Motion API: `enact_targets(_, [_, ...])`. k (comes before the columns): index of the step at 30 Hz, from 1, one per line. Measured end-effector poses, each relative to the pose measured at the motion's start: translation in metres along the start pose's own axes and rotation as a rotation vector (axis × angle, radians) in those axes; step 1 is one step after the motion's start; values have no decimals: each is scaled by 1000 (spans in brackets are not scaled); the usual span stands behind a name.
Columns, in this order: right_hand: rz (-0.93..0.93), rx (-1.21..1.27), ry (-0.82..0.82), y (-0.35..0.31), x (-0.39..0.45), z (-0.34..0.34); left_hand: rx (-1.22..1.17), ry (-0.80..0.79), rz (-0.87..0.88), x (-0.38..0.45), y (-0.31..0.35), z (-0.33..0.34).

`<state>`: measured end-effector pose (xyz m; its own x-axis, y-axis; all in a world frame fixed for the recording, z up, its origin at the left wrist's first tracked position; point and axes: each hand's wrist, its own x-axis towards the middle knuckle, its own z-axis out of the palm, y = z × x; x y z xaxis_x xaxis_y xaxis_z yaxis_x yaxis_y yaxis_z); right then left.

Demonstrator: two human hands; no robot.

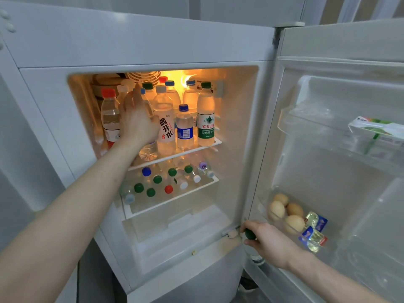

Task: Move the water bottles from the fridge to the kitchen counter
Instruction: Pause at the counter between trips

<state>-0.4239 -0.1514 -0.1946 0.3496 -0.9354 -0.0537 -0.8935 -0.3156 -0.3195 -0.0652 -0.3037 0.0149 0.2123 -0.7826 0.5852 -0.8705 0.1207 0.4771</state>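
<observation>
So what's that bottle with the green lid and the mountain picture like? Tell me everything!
The green-capped bottle is clear plastic, looks full of water, and stands upright at the right end of the fridge's upper shelf. Its dark green cap is on. A white and green label with a mountain logo and Chinese writing wraps its lower half. A shorter blue-capped bottle stands close on its left. Neither of the hands touches it.

In the middle of the frame, on the upper shelf, we read "喝开水" running down the white label of a grey-capped bottle point(165, 119). To its right, a green-capped bottle point(205, 114) carries "农夫山泉" and "饮用纯净水" on its green label. Lower down, a purple cap point(202, 166) shows a letter "G". Other labels we cannot make out.
</observation>
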Motion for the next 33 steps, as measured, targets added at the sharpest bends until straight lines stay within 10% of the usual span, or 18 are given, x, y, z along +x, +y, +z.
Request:
enact_targets(22, [51, -75, 150, -15, -40, 7, -279, 72, 223, -100, 23, -49])
enact_targets(33, [17, 60, 499, -43, -63, -4, -518, -279, 128, -216, 15, -56])
